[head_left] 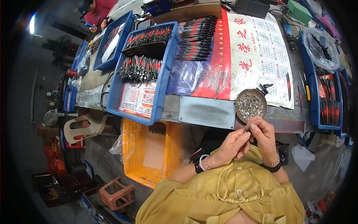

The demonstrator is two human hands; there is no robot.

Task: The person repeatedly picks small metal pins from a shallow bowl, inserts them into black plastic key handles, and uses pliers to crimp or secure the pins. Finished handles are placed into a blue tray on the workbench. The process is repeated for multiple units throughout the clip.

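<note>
My left hand (230, 148) and my right hand (263, 137) meet in front of my body, near the table's front edge. Thumbs and fingertips are pinched together on both. Whatever lies between them is hidden or too small to name. Just beyond the fingers stands a round brown bowl (237, 109) filled with small silvery metal pieces (251, 105). A small black part (264, 88) rests by the bowl's far rim. Left of the bowl lies a worn pale-blue plate (207, 112). One slim red-and-black tool (219, 85) lies on the red sheet above that plate.
A blue crate (169, 63) holds bundles of slim red-and-black tools; more tools (195, 39) lie stacked beside it. Another blue crate (315, 93) stands right. A yellow-handled tool (307, 89) lies near it. Below the table edge is a yellow crate (129, 158). A person (100, 14) works far left.
</note>
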